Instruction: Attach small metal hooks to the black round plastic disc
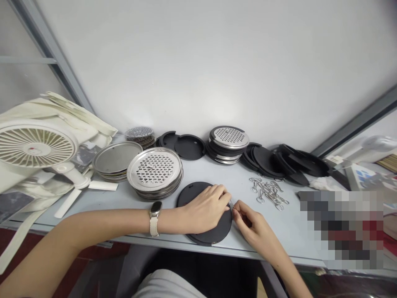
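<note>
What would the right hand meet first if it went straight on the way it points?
Probably the left hand, over the black disc, just past the small metal piece at the tip of the right hand; depth is unclear.

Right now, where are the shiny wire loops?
In the head view, the wire loops lie right of centre, between the right hand and the black trays.
</note>
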Demonstrator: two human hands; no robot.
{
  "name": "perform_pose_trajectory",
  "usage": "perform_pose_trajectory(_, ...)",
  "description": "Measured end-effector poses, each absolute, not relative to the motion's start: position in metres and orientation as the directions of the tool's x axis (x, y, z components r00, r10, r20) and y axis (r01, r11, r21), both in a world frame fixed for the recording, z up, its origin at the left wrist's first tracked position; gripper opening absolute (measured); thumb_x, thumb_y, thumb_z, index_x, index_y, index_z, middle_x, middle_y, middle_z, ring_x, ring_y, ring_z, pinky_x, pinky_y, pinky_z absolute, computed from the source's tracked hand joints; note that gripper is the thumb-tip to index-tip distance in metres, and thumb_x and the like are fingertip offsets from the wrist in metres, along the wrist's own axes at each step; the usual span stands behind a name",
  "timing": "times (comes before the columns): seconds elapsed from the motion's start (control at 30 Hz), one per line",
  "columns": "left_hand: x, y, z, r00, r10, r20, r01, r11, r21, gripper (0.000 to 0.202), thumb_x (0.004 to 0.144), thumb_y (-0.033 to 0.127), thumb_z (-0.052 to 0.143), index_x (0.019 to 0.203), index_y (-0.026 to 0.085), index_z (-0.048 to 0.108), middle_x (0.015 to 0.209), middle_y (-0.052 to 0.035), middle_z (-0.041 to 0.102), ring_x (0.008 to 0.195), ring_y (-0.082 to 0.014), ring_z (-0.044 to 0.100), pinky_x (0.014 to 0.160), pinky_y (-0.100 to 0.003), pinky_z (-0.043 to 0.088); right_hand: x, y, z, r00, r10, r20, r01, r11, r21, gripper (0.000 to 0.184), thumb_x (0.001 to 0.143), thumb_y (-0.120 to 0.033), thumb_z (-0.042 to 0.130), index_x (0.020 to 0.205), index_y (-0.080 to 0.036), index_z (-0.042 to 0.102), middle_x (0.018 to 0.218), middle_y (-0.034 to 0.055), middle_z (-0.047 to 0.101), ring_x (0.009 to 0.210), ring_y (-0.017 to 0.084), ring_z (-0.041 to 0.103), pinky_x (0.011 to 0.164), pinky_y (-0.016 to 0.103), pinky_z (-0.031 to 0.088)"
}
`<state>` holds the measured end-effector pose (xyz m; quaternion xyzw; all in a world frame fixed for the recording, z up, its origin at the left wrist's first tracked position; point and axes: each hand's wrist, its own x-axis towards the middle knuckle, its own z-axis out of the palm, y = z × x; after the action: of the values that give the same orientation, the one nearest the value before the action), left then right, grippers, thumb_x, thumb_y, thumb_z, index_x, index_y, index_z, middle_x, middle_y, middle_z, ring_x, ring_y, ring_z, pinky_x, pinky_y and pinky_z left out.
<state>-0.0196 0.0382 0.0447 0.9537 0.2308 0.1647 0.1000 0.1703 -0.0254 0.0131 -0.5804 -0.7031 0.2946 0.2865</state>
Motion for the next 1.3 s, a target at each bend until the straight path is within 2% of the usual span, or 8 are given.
perform_pose_trajectory(0.33,-0.0202,0.0374,0.0487,0.845,0.463,0.269,0.403,-0.88,0.25,0.011,0.096,0.015,0.037,0.094,0.016,0.047,0.103,-0.0088,0.048,0.095,-0.0208,0.048,0.088,-0.036,0.043,0.168,-0.0251,0.0162,-0.164,0.983,0.086,0.686,0.177,-0.706,0.021,0.094,-0.03,0.04,0.074,-0.022,0.036,0.061,-0.0066,0.034,0.054,0.011,0.034,0.051,0.022,0.03)
perform_pose_trajectory(0.53,-0.0198,0.0375,0.0488,0.845,0.466,0.262,0.41,-0.879,0.242,0.012,0.097,0.017,0.037,0.095,0.015,0.049,0.102,-0.0091,0.048,0.095,-0.0212,0.048,0.087,-0.036,0.043,0.1678,-0.0255,0.0156,-0.153,0.984,0.085,0.666,0.167,-0.727,0.019,0.093,-0.03,0.04,0.076,-0.022,0.037,0.062,-0.0065,0.035,0.054,0.011,0.034,0.052,0.022,0.032)
perform_pose_trajectory(0.7,-0.0191,0.0377,0.0482,0.852,0.439,0.285,0.393,-0.896,0.205,0.012,0.097,0.017,0.038,0.094,0.016,0.049,0.103,-0.0089,0.049,0.097,-0.0218,0.048,0.089,-0.037,0.042,0.1678,-0.027,0.0152,-0.15,0.986,0.074,0.635,0.153,-0.757,0.006,0.093,-0.028,0.039,0.096,-0.022,0.04,0.062,-0.0076,0.038,0.052,0.011,0.037,0.052,0.022,0.032)
perform_pose_trajectory(0.83,-0.0172,0.0377,0.0448,0.837,0.45,0.311,0.406,-0.892,0.199,0.011,0.097,0.016,0.038,0.101,0.015,0.049,0.104,-0.0091,0.049,0.098,-0.0214,0.049,0.089,-0.036,0.042,0.1675,-0.0269,0.0135,-0.136,0.989,0.065,0.618,0.136,-0.774,0.018,0.094,-0.027,0.038,0.11,-0.023,0.032,0.061,-0.0094,0.035,0.05,0.012,0.038,0.051,0.022,0.031)
perform_pose_trajectory(1.07,-0.0144,0.0376,0.0417,0.826,0.47,0.313,0.436,-0.883,0.176,0.008,0.096,0.015,0.043,0.101,0.013,0.049,0.102,-0.0086,0.051,0.096,-0.0213,0.049,0.087,-0.034,0.041,0.1688,-0.0275,0.0127,-0.148,0.988,0.052,0.633,0.135,-0.762,0.006,0.095,-0.028,0.039,0.095,-0.024,0.035,0.06,-0.0096,0.033,0.051,0.012,0.035,0.052,0.022,0.028)
perform_pose_trajectory(1.3,-0.0146,0.0377,0.0411,0.833,0.447,0.327,0.422,-0.894,0.148,0.009,0.096,0.014,0.042,0.1,0.014,0.05,0.099,-0.0064,0.053,0.095,-0.0208,0.049,0.085,-0.036,0.037,0.1689,-0.0281,0.0139,-0.147,0.988,0.039,0.631,0.124,-0.766,0.012,0.097,-0.032,0.038,0.089,-0.024,0.036,0.06,-0.0089,0.034,0.052,0.012,0.034,0.053,0.023,0.027)
